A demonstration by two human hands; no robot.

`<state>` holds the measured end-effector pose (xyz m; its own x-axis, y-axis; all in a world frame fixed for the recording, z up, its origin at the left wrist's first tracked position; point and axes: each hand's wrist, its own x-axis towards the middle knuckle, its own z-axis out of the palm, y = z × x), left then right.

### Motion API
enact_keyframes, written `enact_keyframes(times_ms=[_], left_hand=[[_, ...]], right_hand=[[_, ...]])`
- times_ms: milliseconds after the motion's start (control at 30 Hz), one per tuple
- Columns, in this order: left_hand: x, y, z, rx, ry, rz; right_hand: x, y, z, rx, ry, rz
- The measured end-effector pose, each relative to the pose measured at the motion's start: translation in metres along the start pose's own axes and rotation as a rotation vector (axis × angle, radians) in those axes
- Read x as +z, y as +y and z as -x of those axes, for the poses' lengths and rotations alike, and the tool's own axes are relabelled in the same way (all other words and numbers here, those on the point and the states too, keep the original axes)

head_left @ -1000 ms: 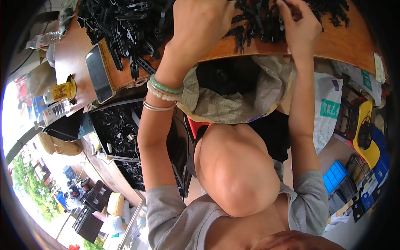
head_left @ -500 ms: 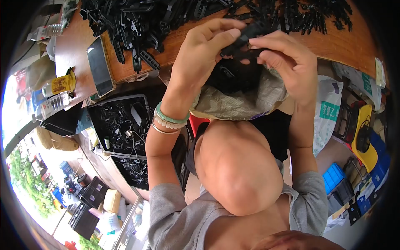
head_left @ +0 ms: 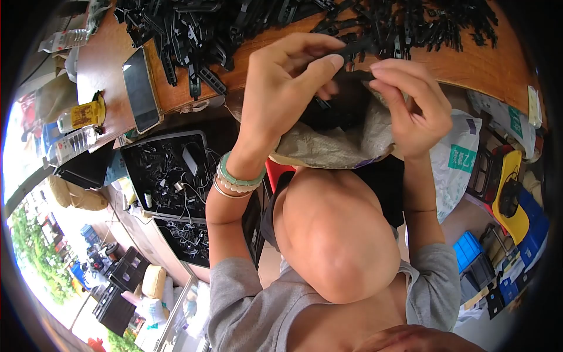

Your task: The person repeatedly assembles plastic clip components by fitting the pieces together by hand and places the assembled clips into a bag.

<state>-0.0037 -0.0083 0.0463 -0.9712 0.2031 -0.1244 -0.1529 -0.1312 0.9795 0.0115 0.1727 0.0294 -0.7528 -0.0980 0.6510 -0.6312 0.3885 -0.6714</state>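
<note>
My left hand (head_left: 287,85), with bracelets at its wrist, grips a black plastic part (head_left: 359,46) between thumb and fingers. Opposite it, my right hand (head_left: 415,105) is closed in a pinch on a small dark piece (head_left: 365,76), whose exact kind I cannot make out. The two hands are apart. Beneath them lies the open mouth of a woven sack (head_left: 334,149), with black pieces (head_left: 337,111) inside. Just beyond, a heap of black plastic parts (head_left: 196,35) covers the back of the wooden table (head_left: 481,70), and a looser spread of smaller ones lies to the right.
A phone (head_left: 141,91) lies at the table's left, near a bottle with a yellow label (head_left: 82,117). Below left stand black trays (head_left: 167,170) of small parts and cables. To the right are a white bag (head_left: 460,158), a yellow plastic item (head_left: 510,182) and a blue box (head_left: 467,249).
My hands have moved apart. The right has shifted slightly right and down with the small dark piece; the left keeps the black plastic part.
</note>
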Motion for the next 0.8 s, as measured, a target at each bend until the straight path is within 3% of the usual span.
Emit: enact_keyframes(times_ms=[67, 100, 167, 233, 367, 433, 500, 567, 633, 700, 800], left_hand=[[-0.007, 0.006, 0.002, -0.055, 0.073, -0.159], [-0.009, 0.006, 0.004, -0.055, 0.073, -0.159], [-0.013, 0.002, 0.008, -0.100, -0.041, 0.164], [-0.015, -0.011, 0.011, -0.073, -0.086, 0.216], [-0.024, -0.023, 0.008, 0.051, -0.236, 0.373], [-0.013, -0.018, 0.009, 0.082, 0.016, 0.293], [-0.006, -0.009, 0.007, 0.044, 0.022, 0.344], [-0.006, -0.011, 0.007, -0.113, -0.110, 0.212], [-0.001, -0.013, 0.007, -0.087, -0.090, -0.069], [0.005, -0.007, 0.008, -0.195, -0.078, -0.030], [0.010, -0.010, 0.017, -0.116, -0.103, -0.042]], right_hand=[[-0.002, -0.001, 0.005, 0.036, 0.014, -0.026], [-0.003, -0.001, 0.007, 0.163, 0.017, -0.154], [-0.004, -0.001, 0.011, 0.287, 0.022, -0.281], [-0.005, -0.001, 0.015, 0.424, -0.063, -0.444], [-0.009, -0.002, 0.017, 0.410, -0.172, -0.412], [-0.012, -0.005, 0.017, 0.402, -0.265, -0.456], [-0.014, -0.001, 0.013, 0.329, -0.267, -0.485], [-0.014, 0.000, 0.011, 0.252, -0.269, -0.511], [-0.011, -0.001, 0.008, 0.226, -0.232, -0.379], [-0.009, -0.005, 0.010, 0.226, -0.210, -0.298], [-0.007, -0.008, 0.014, 0.209, -0.150, -0.179]])
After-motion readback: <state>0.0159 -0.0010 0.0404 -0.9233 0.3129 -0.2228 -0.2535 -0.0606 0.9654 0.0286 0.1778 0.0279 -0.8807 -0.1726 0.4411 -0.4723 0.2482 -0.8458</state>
